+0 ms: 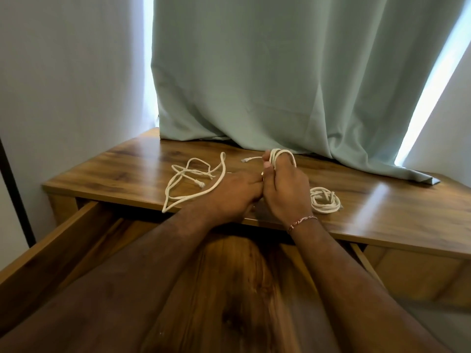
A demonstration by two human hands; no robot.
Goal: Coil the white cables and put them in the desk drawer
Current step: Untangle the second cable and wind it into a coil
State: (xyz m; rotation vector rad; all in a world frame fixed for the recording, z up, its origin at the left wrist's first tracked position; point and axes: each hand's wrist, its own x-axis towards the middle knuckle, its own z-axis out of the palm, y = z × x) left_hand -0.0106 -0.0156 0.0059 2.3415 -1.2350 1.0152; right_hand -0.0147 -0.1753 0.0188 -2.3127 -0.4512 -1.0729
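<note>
My right hand [285, 189] grips a white cable [276, 155] wound in several loops around its fingers, with a frayed end sticking out to the left. My left hand [234, 192] presses against the right hand's thumb side and pinches the same cable. A second white cable [178, 184] lies loose and tangled on the desk top [122, 164], left of my hands. A third white cable [325, 200] lies coiled in a flat ring just right of my right wrist. The desk drawer [84, 266] stands pulled out below my forearms.
A pale green curtain [280, 72] hangs behind the desk, its hem resting on the back of the top. White walls stand left and right. The drawer's left wall [43, 248] runs toward me.
</note>
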